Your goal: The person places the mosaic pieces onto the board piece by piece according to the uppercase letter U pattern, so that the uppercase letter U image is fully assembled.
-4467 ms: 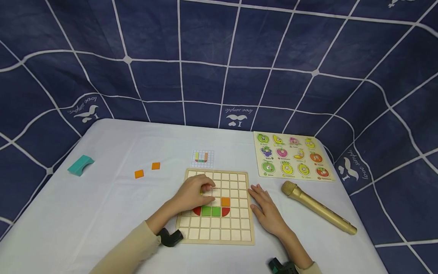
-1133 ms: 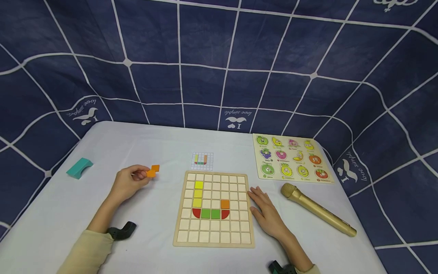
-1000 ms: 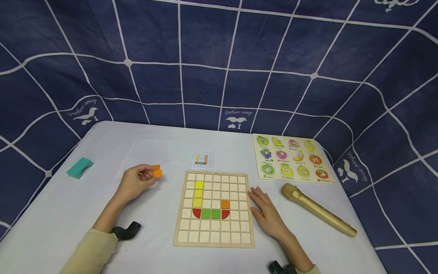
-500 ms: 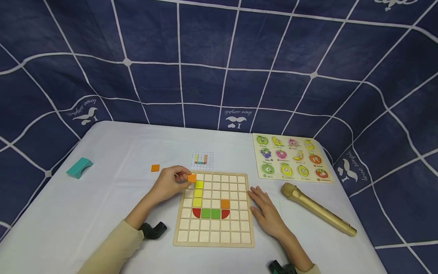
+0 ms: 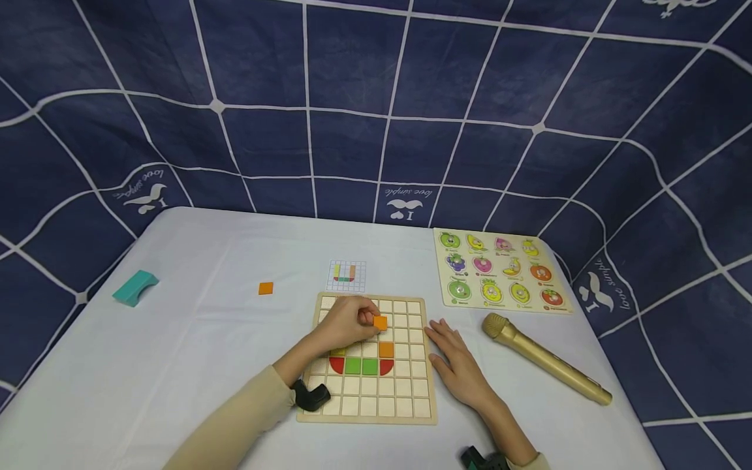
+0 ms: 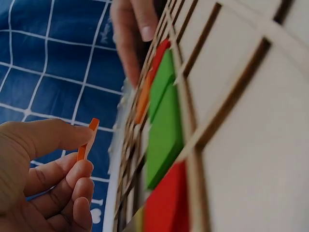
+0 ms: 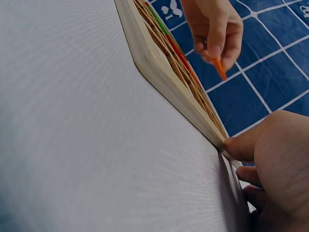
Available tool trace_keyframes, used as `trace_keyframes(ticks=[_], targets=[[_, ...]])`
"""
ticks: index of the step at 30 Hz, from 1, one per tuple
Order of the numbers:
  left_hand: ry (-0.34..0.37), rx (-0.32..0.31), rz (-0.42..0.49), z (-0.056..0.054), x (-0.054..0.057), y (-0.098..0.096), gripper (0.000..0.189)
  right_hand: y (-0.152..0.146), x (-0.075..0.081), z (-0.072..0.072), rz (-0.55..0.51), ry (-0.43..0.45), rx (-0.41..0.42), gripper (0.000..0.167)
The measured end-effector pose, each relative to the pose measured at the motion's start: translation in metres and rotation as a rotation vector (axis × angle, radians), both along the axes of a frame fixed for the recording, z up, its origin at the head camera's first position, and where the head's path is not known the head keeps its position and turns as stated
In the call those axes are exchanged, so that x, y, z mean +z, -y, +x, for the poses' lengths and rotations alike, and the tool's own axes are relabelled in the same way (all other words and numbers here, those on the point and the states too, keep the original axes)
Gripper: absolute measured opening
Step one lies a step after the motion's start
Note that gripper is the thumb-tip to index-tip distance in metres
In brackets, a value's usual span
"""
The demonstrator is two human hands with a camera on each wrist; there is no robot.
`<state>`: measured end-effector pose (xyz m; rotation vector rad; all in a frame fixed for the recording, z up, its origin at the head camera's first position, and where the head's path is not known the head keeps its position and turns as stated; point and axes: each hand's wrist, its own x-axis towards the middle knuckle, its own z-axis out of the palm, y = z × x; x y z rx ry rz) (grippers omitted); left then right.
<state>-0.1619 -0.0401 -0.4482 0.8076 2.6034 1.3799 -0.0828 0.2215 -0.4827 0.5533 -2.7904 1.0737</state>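
Note:
Between thumb and fingertips my left hand (image 5: 346,321) pinches an orange square tile (image 5: 380,323), held above the wooden grid board (image 5: 369,407). The left wrist view shows that tile (image 6: 88,140) edge-on, clear of the board. Set in the grid are another orange tile (image 5: 386,350), two green tiles (image 5: 361,367) and red rounded corner tiles (image 5: 386,367). Yellow tiles (image 5: 338,351) on the left are mostly hidden by my left hand. My right hand (image 5: 461,365) rests with fingers extended against the board's right edge; in the right wrist view its thumb (image 7: 244,145) touches that edge.
One more orange tile (image 5: 266,288) lies left of the board. A small pattern card (image 5: 346,276) lies behind it. A teal arch block (image 5: 136,288) is far left. A fruit picture board (image 5: 504,271) and a gold microphone (image 5: 546,358) lie to the right.
My left hand picked up an orange tile from the left of the table and carried it rightward over the board. My right hand stayed at the board's edge.

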Motion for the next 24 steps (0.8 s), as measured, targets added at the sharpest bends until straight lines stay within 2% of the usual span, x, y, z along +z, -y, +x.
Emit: trace_keyframes(ticks=[7, 17, 24], targets=[[0.002, -0.034, -0.027, 0.001, -0.008, -0.009, 0.018, 0.000, -0.002, -0.001, 0.008, 0.001, -0.003, 0.046], [-0.017, -0.048, -0.124, 0.003, -0.009, -0.014, 0.019, -0.001, -0.003, -0.001, 0.009, 0.001, -0.003, 0.046], [-0.031, -0.046, -0.145, 0.004, -0.010, -0.015, 0.019, -0.001, -0.001, -0.001, 0.005, 0.001, 0.001, 0.045]])
